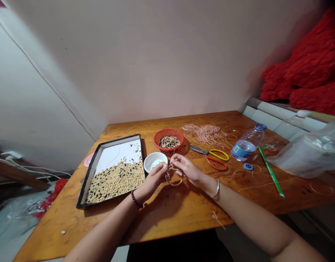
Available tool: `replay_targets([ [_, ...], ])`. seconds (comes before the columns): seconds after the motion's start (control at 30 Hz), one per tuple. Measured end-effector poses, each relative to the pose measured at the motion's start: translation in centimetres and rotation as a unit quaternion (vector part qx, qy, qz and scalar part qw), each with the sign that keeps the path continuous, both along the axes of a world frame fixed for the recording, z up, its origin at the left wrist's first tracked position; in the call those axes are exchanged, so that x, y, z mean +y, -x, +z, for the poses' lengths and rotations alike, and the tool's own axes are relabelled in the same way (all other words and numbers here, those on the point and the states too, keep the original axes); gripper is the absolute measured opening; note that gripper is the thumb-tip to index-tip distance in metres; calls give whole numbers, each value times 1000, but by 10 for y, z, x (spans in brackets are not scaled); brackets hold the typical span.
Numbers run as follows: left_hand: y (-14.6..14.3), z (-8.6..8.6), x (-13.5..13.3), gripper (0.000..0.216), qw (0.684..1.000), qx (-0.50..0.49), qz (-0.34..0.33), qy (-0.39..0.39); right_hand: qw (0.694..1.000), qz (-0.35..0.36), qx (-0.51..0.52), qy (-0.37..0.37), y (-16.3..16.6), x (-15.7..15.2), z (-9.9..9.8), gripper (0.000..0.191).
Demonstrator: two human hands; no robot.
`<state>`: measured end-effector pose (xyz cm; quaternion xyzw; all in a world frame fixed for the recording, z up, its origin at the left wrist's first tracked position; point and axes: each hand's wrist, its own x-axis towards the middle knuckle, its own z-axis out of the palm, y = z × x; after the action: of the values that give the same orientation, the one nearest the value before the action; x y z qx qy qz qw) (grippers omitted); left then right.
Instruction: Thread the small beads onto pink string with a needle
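Both hands meet over the middle of the wooden table (183, 214). My left hand (153, 179) and my right hand (185, 168) each pinch a beaded bracelet (173, 178) strung on thin cord, which hangs in a loop between them. Just behind the hands sits a small white bowl (155, 161). To the left lies a black-rimmed tray (87, 183) spread with many tan and dark beads.
A red basket (168, 139) of bead strings stands behind the bowl. Scissors (215, 159) with yellow and orange handles, a pile of pink cord (205, 133), a water bottle (247, 146), a blue cap (248, 166), a green stick (271, 173) and a plastic bag (306, 154) lie right.
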<state>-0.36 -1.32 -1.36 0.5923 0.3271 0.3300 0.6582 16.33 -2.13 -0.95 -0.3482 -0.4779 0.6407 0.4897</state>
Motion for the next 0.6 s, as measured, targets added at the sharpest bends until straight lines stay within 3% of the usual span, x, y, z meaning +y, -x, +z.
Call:
replay_targets([
  [0.37,1,-2,5,30,997,-36,53,43,999,-38,-6,9,-2,1,3,33],
  [0.6,1,-3,6,27,997,-34,48,43,999,-51,-8,11,-3,1,2,33],
])
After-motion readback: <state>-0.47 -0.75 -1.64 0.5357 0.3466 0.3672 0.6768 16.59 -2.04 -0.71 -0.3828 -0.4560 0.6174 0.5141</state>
